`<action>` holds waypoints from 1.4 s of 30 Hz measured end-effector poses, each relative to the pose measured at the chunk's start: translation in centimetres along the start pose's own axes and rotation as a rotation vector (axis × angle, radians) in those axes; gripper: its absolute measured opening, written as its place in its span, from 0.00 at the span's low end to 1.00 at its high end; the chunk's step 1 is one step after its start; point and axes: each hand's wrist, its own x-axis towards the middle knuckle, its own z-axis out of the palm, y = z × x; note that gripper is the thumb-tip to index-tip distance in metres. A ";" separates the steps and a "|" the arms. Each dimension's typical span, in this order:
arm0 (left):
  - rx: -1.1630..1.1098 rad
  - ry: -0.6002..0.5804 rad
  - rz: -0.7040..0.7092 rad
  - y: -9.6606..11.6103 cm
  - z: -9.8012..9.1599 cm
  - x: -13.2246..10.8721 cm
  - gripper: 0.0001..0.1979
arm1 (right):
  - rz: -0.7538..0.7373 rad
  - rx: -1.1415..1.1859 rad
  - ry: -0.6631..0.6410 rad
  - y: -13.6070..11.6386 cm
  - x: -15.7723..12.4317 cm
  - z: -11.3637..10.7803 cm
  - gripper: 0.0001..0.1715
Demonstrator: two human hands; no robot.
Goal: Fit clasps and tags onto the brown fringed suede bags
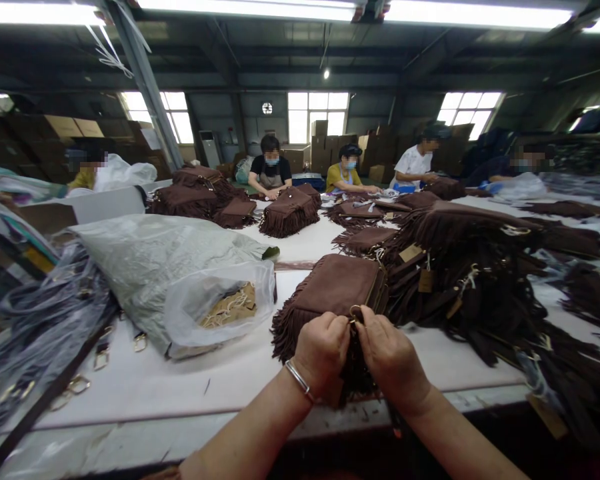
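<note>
A dark brown fringed bag [325, 283] lies flat on the table in front of me, on top of more brown pieces. At its near right corner both my hands meet around small gold-coloured hardware. My right hand [393, 353] pinches a gold ring [356, 310] between thumb and fingers. Close against it, my left hand [323, 350] is closed, knuckles up, with a silver bracelet at the wrist; its fingers hide what they grip. Below the hands hang dark fringe and a brown tag, partly covered by my left wrist.
Left of the bag, an open plastic sack [220, 293] holds tan tags with white strings. Plastic-wrapped straps with buckles [101, 357] lie at far left. A high heap of fringed bags [460, 260] stands at right. Several people work across the white table [180, 393].
</note>
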 end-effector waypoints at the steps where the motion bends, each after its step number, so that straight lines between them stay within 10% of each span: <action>1: -0.004 -0.004 0.011 -0.2 0.0 0.0 0.13 | 0.002 -0.019 -0.004 0.0 0.0 0.0 0.24; 22: -0.043 -0.070 0.067 -0.8 -1.1 1.8 0.13 | -0.219 -0.034 -0.077 0.9 0.1 -1.1 0.18; 25: -0.124 -0.124 0.015 -1.2 -1.5 1.9 0.10 | -0.038 0.245 -0.115 0.9 -1.0 -2.0 0.19; 32: -0.223 -0.045 -0.249 -3.8 -3.4 2.3 0.07 | 1.175 1.176 -0.306 2.0 -1.5 -2.8 0.34; 38: -0.075 -0.186 0.024 0.0 -3.1 4.4 0.24 | 1.171 1.500 -0.302 1.1 2.0 -2.5 0.34; 42: 0.020 -0.222 -0.101 -0.2 -2.8 6.9 0.09 | 1.116 1.434 -0.264 2.7 1.7 -3.0 0.35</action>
